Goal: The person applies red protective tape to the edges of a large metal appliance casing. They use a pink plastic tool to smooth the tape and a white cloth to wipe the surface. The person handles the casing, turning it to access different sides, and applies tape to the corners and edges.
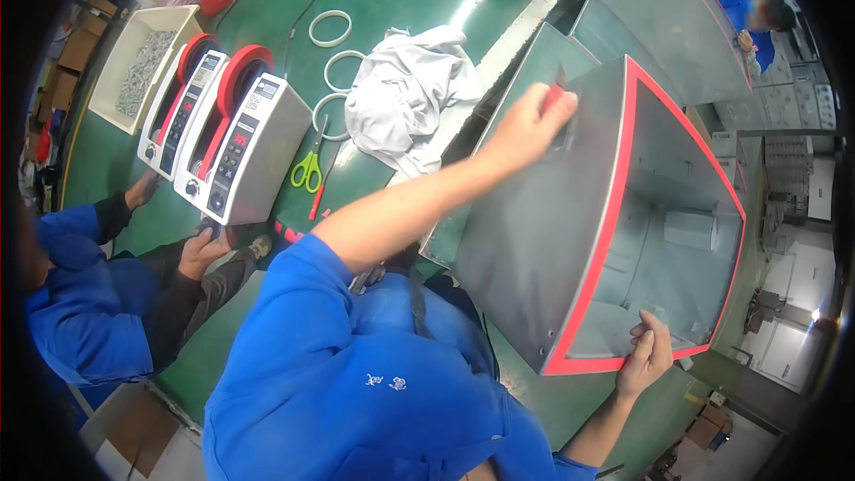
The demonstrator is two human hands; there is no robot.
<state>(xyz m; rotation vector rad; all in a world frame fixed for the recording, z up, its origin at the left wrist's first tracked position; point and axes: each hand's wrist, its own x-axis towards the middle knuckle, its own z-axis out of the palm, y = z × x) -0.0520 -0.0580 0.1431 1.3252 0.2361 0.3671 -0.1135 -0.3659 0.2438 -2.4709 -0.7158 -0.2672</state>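
Shirt [356,383]: six o'clock
Left hand [530,125]: grips red tool [554,94]
Right hand [647,362]: half-curled, seemingly empty, perhaps steadying your box [534,214]

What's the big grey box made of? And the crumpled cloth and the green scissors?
Big box: probably metal, painted or bare; its flat grey sides have a dull sheen.
Crumpled cloth: soft, matt fabric, maybe cotton; it bunches into folds.
Scissors: the handles seem smooth plastic, being bright, even green; the thin greyish blades look like metal.
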